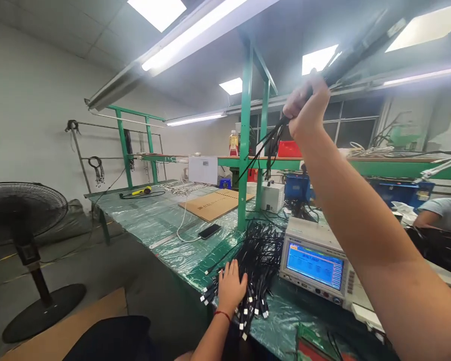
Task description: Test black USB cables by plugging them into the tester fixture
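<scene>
My left hand (pixel 231 288), with a red band at the wrist, lies flat on the pile of black cables (pixel 261 255), fingers stretched out. White-tipped plugs (pixel 244 312) stick out around it toward the table's front edge. High on the right, my right hand (pixel 308 104) is raised and closed in a fist around a bundle of black cables (pixel 274 138). Loose ends hang below that fist. Above it a thick dark length runs to the upper right, blurred. Beside the pile stands a tester with a lit blue screen (pixel 314 265).
A green post (pixel 245 125) rises behind the pile. A phone (pixel 209 230) on a white cord and a cardboard sheet (pixel 212 204) lie on the green table (pixel 150 220). A floor fan (pixel 26 215) stands left. At far right, a person's sleeve (pixel 445 209) shows.
</scene>
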A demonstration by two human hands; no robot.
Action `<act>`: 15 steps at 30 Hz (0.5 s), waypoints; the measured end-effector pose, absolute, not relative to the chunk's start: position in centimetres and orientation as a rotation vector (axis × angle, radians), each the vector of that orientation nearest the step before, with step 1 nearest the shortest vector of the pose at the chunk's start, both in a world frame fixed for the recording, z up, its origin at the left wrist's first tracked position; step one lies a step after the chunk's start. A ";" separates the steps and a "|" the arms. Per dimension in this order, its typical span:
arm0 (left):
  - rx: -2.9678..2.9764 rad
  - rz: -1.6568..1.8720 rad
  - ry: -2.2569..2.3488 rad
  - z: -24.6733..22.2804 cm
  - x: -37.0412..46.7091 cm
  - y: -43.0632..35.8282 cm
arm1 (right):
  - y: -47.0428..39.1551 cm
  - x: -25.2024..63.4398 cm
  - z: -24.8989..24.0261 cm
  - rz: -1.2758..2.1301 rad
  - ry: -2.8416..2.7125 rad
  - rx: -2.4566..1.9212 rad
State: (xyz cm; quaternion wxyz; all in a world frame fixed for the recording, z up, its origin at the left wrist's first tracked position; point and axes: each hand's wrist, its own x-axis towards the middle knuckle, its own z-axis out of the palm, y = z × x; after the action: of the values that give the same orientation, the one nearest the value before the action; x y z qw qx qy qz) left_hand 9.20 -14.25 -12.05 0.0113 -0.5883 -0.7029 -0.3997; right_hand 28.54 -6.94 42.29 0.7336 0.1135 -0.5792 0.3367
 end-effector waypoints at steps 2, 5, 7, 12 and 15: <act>-1.792 -1.458 -2.182 -11.6 8.3 -14.2 | -11.1 30.1 41.3 0.747 -1.388 0.251; -1.716 -1.831 -2.082 -9.7 6.6 -15.9 | -17.2 32.7 38.4 0.761 -1.478 0.207; -1.645 -2.044 -1.996 -7.4 5.5 -18.5 | -20.8 34.4 35.8 0.835 -1.480 0.116; -1.628 -2.577 -1.633 -0.5 5.0 -26.6 | -27.3 37.1 24.6 1.282 -1.545 -0.151; -2.089 -2.692 -1.351 1.0 8.8 -29.8 | -29.7 37.0 14.5 1.798 -1.483 -0.256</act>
State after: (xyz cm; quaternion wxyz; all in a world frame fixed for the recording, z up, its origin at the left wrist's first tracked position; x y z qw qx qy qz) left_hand 8.77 -29.81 1.00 -0.2590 -0.5504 -0.3561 -0.7094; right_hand 36.96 -29.70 14.53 0.3880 -0.1007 -0.5830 0.7067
